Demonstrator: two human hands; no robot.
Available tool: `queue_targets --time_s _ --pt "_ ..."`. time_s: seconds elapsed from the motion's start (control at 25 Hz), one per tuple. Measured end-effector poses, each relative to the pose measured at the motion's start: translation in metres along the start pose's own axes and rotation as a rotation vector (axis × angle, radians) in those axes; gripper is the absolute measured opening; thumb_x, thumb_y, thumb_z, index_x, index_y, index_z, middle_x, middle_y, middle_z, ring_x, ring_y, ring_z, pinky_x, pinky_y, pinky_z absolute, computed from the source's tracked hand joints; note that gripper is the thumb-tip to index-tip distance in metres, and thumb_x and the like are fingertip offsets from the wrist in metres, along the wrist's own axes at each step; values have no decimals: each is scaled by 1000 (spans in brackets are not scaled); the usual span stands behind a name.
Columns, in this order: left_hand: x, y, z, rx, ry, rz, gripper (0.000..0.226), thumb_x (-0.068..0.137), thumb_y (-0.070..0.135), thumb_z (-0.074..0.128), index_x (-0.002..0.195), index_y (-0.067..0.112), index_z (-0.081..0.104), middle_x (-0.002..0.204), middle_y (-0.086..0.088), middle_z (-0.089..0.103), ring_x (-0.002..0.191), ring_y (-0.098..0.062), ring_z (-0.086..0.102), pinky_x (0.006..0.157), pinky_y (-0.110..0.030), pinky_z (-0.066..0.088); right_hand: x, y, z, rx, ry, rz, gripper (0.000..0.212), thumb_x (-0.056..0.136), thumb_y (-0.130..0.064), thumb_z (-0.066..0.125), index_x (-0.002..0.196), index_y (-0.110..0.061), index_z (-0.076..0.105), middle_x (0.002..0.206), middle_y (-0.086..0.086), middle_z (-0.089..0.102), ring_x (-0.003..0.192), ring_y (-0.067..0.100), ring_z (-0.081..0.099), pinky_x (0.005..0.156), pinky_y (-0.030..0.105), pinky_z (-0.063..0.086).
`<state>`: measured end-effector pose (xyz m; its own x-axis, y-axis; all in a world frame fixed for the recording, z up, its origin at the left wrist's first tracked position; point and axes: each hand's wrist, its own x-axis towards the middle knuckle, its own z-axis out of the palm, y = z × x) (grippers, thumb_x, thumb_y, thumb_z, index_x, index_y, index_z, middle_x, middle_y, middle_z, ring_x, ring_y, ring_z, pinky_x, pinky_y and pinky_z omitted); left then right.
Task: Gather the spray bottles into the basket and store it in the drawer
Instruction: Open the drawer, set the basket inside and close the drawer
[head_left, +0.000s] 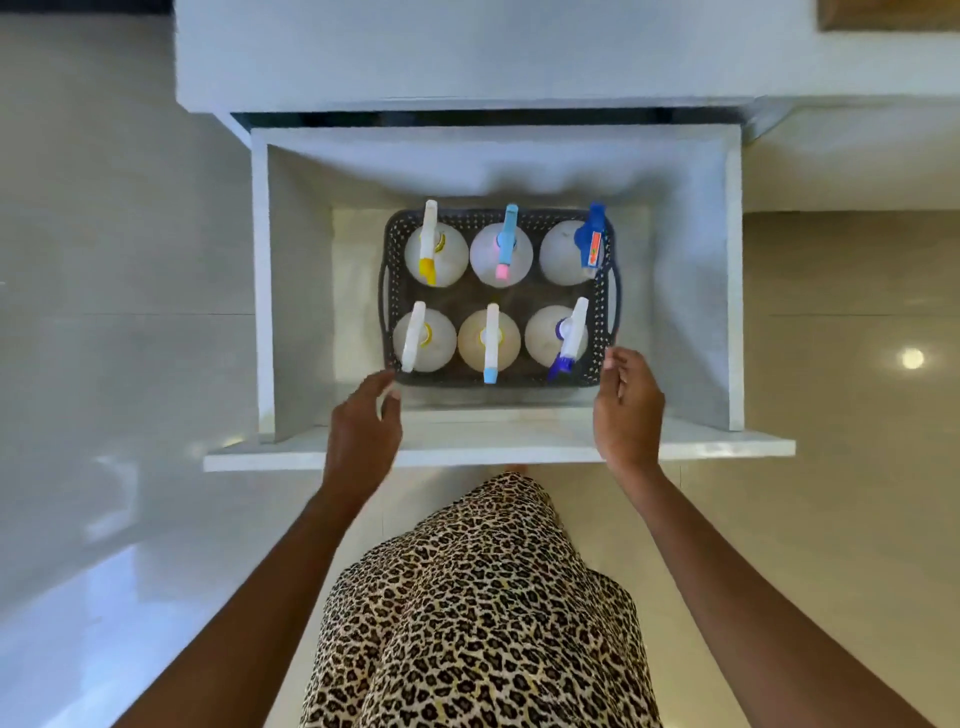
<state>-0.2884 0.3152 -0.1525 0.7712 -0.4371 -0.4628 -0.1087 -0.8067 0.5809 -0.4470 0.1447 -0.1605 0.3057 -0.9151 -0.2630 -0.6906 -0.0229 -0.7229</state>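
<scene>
A dark perforated basket (602, 332) sits on the floor of the open white drawer (262, 291). Inside it several spray bottles stand upright in two rows, among them one with a yellow-tipped trigger (429, 244), one with a blue and pink trigger (505, 244) and one with a dark blue trigger (566, 338). My left hand (363, 431) hovers by the basket's near left corner, fingers apart, holding nothing. My right hand (628, 410) is by the near right corner, fingers loosely spread, just off the rim.
The drawer's front panel (498, 452) juts toward me, above my leopard-print skirt (478, 613). A white cabinet top (457, 52) lies behind the drawer. Glossy pale floor tiles (104, 364) spread to both sides.
</scene>
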Motion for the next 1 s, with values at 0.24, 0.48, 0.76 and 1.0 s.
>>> queue_targets --time_s 0.24,0.48,0.76,1.0 --pt "-74 -30 20 306 -102 319 48 93 14 46 138 5 33 150 -15 30 142 -29 18 115 -40 15 -102 20 4 -478 -244 -371 49 94 -16 48 138 1 33 148 21 30 140 31 23 115 46 22" --pt "-80 -48 36 662 -207 348 87 89 45 43 138 10 -20 147 -10 -26 136 -30 -26 114 -41 -10 -111 44 -2 -776 -423 -414 67 92 -28 49 142 0 15 152 22 16 141 32 11 115 44 15" --pt "-53 -29 26 791 -298 353 117 74 57 57 133 10 -32 141 -11 -38 129 -31 -36 111 -42 -13 -81 25 -3 -873 -578 -393 87 90 -33 48 138 -7 -20 147 13 -24 139 27 -21 116 38 -8" --pt "-6 -3 19 810 -292 360 123 69 58 59 129 12 -37 142 -11 -37 133 -32 -32 113 -43 -11 -33 -1 5 -875 -558 -391 88 89 -28 48 137 -8 -24 145 11 -29 136 25 -26 115 36 -12"
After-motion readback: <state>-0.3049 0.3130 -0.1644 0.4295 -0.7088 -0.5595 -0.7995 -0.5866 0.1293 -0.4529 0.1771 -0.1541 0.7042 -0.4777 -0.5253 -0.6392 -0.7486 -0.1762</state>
